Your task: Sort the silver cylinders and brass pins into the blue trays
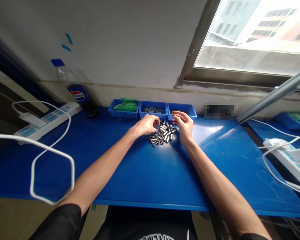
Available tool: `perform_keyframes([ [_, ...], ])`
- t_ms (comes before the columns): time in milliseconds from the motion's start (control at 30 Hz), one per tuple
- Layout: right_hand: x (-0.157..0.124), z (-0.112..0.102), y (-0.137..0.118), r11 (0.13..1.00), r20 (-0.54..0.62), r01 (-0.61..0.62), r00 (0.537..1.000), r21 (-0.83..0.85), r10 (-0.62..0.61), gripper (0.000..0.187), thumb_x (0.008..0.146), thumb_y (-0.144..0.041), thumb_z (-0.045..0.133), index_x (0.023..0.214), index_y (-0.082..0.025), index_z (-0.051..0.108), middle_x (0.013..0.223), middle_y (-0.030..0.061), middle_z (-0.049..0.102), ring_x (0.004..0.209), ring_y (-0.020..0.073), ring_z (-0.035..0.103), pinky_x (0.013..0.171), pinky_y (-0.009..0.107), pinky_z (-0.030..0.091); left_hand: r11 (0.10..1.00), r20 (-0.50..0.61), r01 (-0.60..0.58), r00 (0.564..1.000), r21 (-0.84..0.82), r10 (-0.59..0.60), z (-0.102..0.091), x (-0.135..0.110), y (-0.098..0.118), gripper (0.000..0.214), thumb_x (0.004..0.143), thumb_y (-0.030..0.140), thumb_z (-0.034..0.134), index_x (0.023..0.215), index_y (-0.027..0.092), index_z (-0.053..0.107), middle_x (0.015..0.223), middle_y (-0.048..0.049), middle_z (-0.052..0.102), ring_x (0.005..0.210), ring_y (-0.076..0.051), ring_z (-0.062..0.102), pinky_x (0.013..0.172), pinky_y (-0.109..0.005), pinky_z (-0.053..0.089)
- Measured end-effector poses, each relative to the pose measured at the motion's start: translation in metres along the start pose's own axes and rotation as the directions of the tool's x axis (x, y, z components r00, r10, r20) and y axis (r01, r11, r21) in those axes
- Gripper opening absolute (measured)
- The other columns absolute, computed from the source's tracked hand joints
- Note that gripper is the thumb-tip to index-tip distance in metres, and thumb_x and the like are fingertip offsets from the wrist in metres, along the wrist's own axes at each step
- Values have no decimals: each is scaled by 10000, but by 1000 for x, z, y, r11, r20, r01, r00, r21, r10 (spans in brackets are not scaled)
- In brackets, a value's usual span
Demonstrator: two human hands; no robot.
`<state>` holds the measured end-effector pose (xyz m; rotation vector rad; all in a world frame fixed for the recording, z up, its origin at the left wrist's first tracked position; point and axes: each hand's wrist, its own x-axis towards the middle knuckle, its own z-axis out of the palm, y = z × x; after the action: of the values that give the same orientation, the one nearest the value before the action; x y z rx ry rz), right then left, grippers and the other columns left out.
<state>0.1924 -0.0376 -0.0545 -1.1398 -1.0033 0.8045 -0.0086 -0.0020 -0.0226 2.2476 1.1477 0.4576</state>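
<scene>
A heap of small silver and black metal parts (163,134) lies on the blue table (145,173) just in front of three blue trays. My left hand (147,124) rests at the heap's left edge with its fingers curled in a pinch over the parts. My right hand (183,125) hovers at the heap's right side, fingers bent and pressed together near the right tray (190,110). What either hand holds, if anything, is too small to make out.
The left tray (124,107) holds green pieces, the middle tray (153,110) grey parts. A cola bottle (72,85) stands at the wall on the left, beside a white power strip (47,120) with a looping cable. Another power strip (290,156) lies right.
</scene>
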Motion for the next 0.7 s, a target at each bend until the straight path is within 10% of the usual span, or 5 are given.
perform_keyframes([
  [700,-3,1,-2,999,94,-32,995,28,29,267,770,-404,777,957,-215,751,900,33,774,686,159,644,680,316,510,971,-78,-13,997,-239,-6,-10,4,-7,315,649,85,648,931,158,768,788,-40,775,739,-189,733,635,-235,548],
])
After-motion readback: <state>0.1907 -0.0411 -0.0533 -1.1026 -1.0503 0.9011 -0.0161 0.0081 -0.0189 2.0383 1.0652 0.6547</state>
